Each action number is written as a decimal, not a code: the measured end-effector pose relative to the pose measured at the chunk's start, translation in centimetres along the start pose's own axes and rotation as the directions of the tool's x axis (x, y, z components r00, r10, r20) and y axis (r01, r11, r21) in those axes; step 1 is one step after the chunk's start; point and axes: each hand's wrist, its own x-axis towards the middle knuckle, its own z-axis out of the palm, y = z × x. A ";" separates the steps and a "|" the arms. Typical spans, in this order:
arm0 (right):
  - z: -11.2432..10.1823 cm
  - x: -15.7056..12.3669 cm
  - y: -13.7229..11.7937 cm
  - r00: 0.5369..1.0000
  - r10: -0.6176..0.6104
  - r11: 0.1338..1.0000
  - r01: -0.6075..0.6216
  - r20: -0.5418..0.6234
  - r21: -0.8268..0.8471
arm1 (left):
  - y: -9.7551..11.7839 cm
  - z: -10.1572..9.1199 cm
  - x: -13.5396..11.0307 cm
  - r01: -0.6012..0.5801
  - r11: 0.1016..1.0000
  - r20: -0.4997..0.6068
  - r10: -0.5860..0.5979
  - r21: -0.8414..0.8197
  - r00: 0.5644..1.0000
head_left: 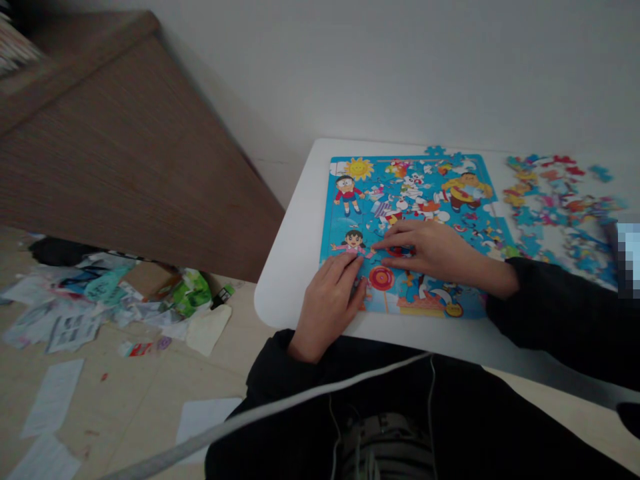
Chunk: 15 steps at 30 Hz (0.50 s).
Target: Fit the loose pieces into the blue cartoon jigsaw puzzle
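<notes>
Two bare hands, the left hand [330, 300] laid over the near-left corner and the right hand [435, 252] bent near the middle, rest directly upon one blue, four-sided cartoon jigsaw puzzle [345, 220], long axis unclear, on the white, round-cornered surface [287, 280]; whether either pinches a piece cannot be told. Rightward, nearer the right hand, lie multicoloured loose jigsaw pieces [553, 201], too overlapped to count.

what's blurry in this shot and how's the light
Head view: dim, greyish light, without strong glare on the puzzle board; head view: loose puzzle pieces at right look smeared, the board's printed figures clearer; head view: the stack at upper left is blurred; head view: a pixelated block masks part of the right edge.
</notes>
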 end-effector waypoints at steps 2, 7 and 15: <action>0.0 0.0 0.0 1.000 0.008 1.000 -0.008 0.013 0.004 | 0.0 -0.1 0.0 -0.005 1.000 0.009 0.005 0.012 1.000; 0.1 0.0 0.1 1.000 0.007 1.000 -0.007 0.015 -0.002 | 0.1 -0.2 0.1 -0.003 1.000 0.039 0.002 0.024 0.999; 0.6 0.2 0.4 0.999 -0.044 0.999 0.044 -0.015 -0.019 | 0.1 -0.2 0.1 -0.004 1.000 0.054 0.003 0.020 0.999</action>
